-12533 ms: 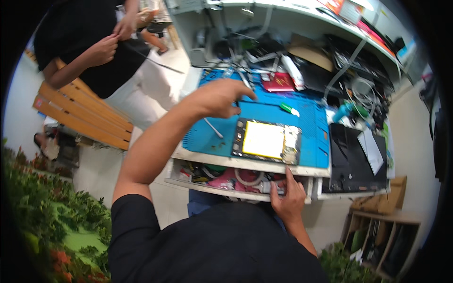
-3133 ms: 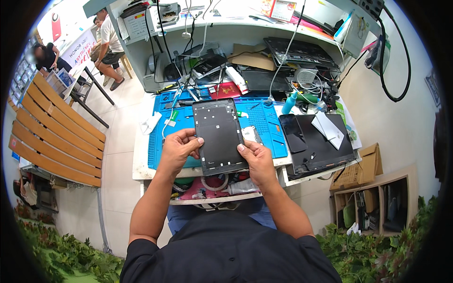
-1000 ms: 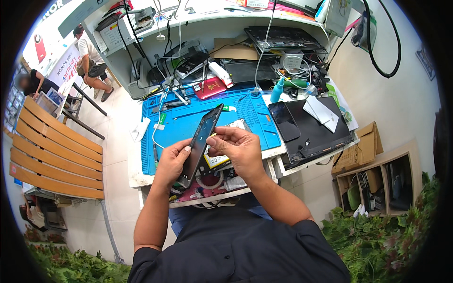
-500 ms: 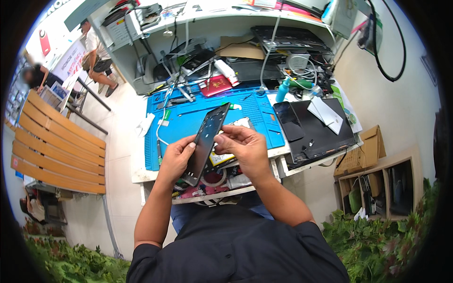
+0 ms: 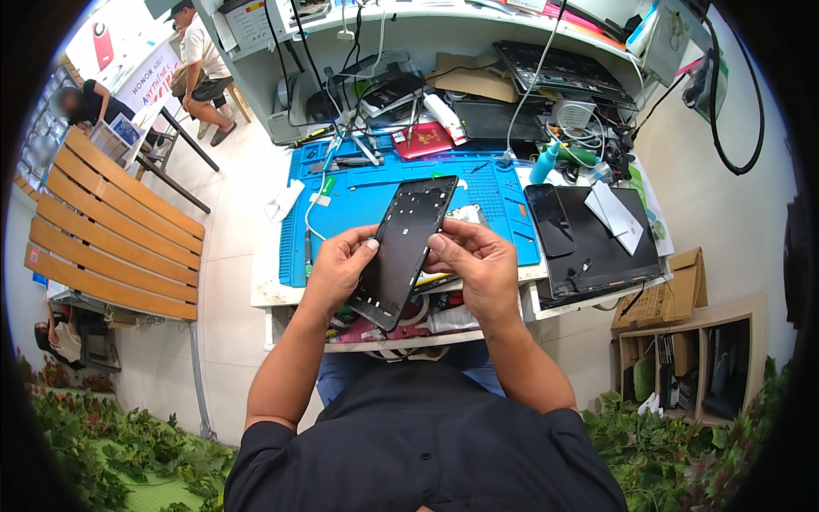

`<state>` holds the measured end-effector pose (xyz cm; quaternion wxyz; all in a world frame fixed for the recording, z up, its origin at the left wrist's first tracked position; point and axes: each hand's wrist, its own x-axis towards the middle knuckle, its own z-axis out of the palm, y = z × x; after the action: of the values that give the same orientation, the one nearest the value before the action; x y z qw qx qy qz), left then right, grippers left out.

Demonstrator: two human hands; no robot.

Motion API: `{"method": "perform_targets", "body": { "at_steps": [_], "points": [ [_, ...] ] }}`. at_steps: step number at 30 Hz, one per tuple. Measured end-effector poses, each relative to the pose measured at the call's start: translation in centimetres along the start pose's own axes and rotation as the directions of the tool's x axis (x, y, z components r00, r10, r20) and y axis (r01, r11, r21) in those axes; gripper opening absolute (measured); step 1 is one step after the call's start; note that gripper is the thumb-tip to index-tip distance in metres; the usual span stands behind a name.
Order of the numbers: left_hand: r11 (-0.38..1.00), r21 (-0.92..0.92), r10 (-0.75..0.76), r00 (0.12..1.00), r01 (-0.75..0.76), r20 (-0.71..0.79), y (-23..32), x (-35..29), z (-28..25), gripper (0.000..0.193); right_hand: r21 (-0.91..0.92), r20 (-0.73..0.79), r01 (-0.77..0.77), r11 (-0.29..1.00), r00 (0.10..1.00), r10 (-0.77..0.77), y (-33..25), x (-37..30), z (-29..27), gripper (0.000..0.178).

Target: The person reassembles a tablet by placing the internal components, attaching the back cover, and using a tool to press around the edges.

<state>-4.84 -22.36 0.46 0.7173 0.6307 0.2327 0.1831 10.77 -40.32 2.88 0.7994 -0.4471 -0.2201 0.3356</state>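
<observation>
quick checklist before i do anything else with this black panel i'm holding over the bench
1. Both hands on the black panel: ok, left hand on one long edge, right hand on the other.
2. Panel clear of the blue mat: ok, held tilted above it.
3. Room on the mat to set it down: ok, bare patch left of centre.
4. Phone on the dark tray out of the way: ok.
5. Panel free of cracks: cannot tell.

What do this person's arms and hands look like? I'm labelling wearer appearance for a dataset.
Both forearms are bare; the left hand and right hand wear no gloves. No watch or ring shows. Short black sleeves end above the elbows, part of a plain black shirt with no visible markings.
</observation>
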Motion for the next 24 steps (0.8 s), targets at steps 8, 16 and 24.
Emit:
{"method": "perform_targets", "body": {
  "at_steps": [8,16,24],
  "points": [
    [0.999,0.028,-0.039,0.998,0.038,0.039,-0.4,-0.2,0.1,0.036,0.015,0.039,-0.031,0.999,0.999,0.031,-0.2,-0.1,0.3,0.036],
    [0.998,0.055,0.042,0.999,-0.041,-0.012,-1.0,-0.2,0.7,0.034,-0.015,0.011,-0.066,0.998,0.998,0.066,-0.4,-0.2,0.6,0.040],
    [0.954,0.255,0.200,0.970,-0.160,-0.139,1.7,-2.2,0.1,0.032,-0.240,-0.095,-0.072,0.968,0.994,0.050,-0.4,-1.1,-2.1,0.029]
  ]
}}
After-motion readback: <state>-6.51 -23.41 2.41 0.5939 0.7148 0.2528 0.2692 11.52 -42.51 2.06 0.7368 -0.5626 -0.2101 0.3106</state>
